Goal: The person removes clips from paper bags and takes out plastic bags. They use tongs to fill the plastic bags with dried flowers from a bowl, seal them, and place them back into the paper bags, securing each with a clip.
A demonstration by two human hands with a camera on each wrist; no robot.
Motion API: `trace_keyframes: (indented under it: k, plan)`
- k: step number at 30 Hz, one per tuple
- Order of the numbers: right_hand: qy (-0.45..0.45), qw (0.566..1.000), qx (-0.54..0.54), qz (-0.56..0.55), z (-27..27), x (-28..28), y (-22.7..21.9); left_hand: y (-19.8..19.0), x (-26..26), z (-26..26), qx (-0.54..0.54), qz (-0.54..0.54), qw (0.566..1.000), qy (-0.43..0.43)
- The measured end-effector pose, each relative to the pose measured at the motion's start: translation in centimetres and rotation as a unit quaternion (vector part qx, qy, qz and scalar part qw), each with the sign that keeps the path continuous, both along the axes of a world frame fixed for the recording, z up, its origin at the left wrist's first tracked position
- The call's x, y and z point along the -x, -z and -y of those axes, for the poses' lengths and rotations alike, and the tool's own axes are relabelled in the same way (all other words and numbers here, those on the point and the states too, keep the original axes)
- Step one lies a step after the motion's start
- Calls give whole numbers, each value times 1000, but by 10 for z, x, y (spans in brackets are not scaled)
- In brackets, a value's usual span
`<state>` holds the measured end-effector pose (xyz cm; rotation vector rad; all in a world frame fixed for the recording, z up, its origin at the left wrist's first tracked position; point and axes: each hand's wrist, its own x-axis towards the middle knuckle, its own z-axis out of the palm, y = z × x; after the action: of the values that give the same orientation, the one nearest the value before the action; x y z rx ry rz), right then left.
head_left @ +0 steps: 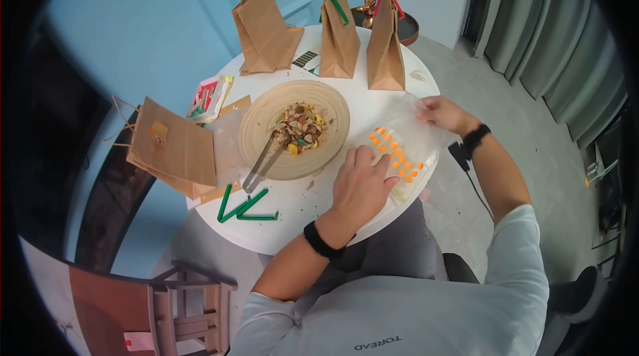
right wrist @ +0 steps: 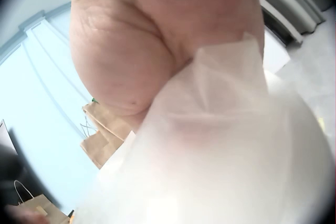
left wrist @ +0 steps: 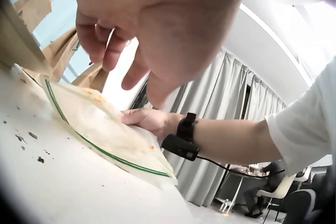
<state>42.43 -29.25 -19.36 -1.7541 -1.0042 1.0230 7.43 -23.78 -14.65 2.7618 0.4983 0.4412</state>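
Observation:
In the head view, rows of round orange stickers (head_left: pixel 397 156) lie at the table's right edge. My left hand (head_left: pixel 363 183) is spread over their near left side, fingertips at the stickers. In the left wrist view this hand (left wrist: pixel 157 29) shows relaxed fingers with nothing between them. My right hand (head_left: pixel 444 115) pinches the far corner of a thin translucent sheet (head_left: pixel 409 126). The right wrist view shows the sheet (right wrist: pixel 210 145) hanging from the right hand (right wrist: pixel 157 40), its fingertips hidden behind it. A translucent zip bag (left wrist: pixel 105 129) with a green seal lies below my left hand.
A round wooden tray (head_left: pixel 249 146) holds a dried mix, with metal tongs (head_left: pixel 263 159) across its rim. Green bag clips (head_left: pixel 246 206) lie at the near left. Paper bags stand behind, one (head_left: pixel 386 49) with a red clip; another paper bag (head_left: pixel 173 146) leans left.

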Motion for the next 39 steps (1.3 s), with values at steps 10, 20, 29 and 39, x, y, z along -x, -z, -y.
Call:
trace_keyframes:
  k: [10,20,29,39]
  plan:
    - [-158,891,-97,415,2,65,-19,36,-37,-9,-3,-199,980,-31]
    - [-247,867,-72,427,-16,61,-12,25,-30,-14,20,-229,973,24]
    - [-213,896,15,390,-30,68,-38,-7,-5,-27,4,-156,985,74]
    - [-257,888,31,380,47,101,-19,-135,22,-270,-128,106,965,-201]
